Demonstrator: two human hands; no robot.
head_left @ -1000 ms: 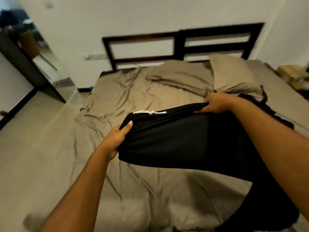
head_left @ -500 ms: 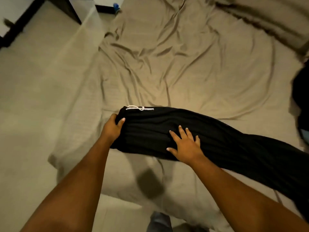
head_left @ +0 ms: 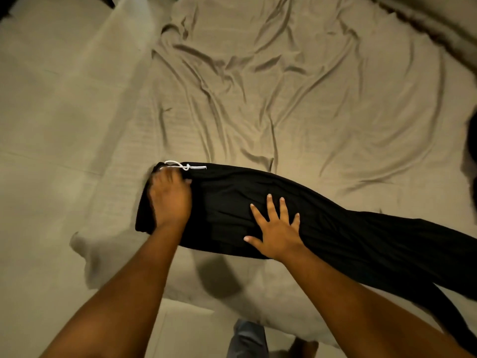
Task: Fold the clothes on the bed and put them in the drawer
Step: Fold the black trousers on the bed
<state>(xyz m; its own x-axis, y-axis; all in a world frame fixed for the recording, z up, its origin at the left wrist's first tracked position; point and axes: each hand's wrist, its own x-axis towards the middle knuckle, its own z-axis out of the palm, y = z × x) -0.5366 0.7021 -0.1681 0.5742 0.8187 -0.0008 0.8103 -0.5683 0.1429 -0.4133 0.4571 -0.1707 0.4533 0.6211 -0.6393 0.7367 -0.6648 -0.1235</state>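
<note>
Long black drawstring trousers (head_left: pixel 335 228) lie under both hands on the wrinkled taupe bedsheet (head_left: pixel 284 99). The right hand (head_left: pixel 277 228) presses flat, fingers spread; the left hand (head_left: pixel 170 200), blurred, seems flat on the waistband. Smooth outward past the right hand before folding, keeping the legs aligned.

The trousers (head_left: pixel 322 228) are showing plain black across the near right, their drawstring (head_left: pixel 185 166) standing out white at the left end. The sheet (head_left: pixel 258 86) is glowing a plain olive-tan around them. On the left, the floor (head_left: pixel 51 125) is reading pale beige.
</note>
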